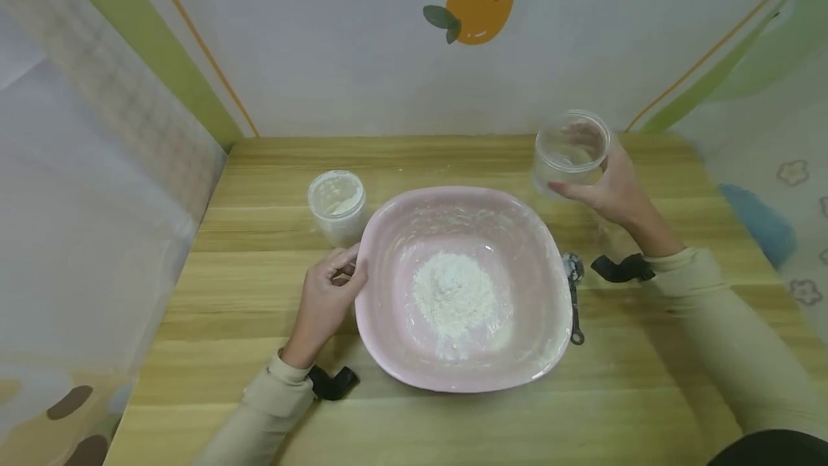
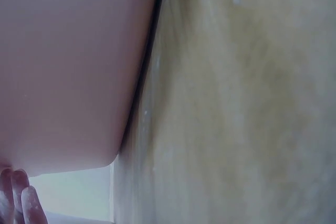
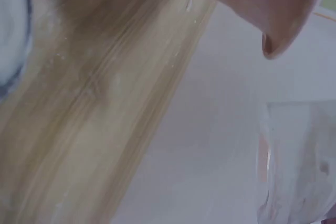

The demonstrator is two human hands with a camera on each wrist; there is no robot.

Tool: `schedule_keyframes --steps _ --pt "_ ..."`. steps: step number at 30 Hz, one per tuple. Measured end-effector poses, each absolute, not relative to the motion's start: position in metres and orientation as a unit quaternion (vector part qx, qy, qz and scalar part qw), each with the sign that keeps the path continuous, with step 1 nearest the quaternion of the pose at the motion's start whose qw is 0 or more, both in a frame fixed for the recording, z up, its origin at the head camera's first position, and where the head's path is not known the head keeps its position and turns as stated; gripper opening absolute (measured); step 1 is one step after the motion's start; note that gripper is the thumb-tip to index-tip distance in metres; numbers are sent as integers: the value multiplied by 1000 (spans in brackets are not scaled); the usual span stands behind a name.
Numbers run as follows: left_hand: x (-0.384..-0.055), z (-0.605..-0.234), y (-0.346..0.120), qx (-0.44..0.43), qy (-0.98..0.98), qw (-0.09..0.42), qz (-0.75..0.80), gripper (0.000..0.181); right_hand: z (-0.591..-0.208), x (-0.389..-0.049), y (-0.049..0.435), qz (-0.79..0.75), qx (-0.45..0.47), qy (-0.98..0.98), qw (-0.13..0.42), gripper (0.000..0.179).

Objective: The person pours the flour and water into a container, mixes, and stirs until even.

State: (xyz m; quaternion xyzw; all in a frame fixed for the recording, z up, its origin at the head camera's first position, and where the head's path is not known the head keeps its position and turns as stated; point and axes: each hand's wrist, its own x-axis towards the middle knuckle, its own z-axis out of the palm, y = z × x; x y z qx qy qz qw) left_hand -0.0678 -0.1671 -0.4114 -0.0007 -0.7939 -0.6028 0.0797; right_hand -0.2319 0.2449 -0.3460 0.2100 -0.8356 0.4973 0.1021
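A pink basin [image 1: 543, 322] stands on the table, a mound of white powder [image 1: 453, 293] at its bottom and white smears on its inner walls. At the basin's left rim, my left hand [image 1: 330, 293] grips the edge between thumb and fingers; in the left wrist view its fingertips [image 2: 32, 205] show against the basin's outer side [image 2: 68, 77]. My right hand [image 1: 617, 189] holds a clear plastic jar [image 1: 563, 164] around its side, beyond the basin's upper right corner. The jar [image 3: 299, 161] looks nearly empty, with a cloudy white film on its walls.
Left of the basin stands another clear jar [image 1: 338, 208] with white powder in it. A dark measuring spoon [image 1: 575, 308] with powder on its bowl lies against the basin's right side. White specks dot the wooden table [image 1: 246, 293]. A printed cloth [image 1: 362, 42] hangs behind the table.
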Motion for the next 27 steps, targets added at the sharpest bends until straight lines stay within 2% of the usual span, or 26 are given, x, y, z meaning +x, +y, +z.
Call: schedule_keyframes --steps 10,21,27 --pt "-72 -411 -168 2 -797 92 -596 31 -331 -223 228 394 275 -870 106 103" --pt "-72 -412 -167 -1 -800 90 -593 32 -337 -224 222 360 363 -852 113 100" --pt "-69 -412 -167 -4 -802 89 -591 32 -340 -223 218 327 416 -836 146 97"
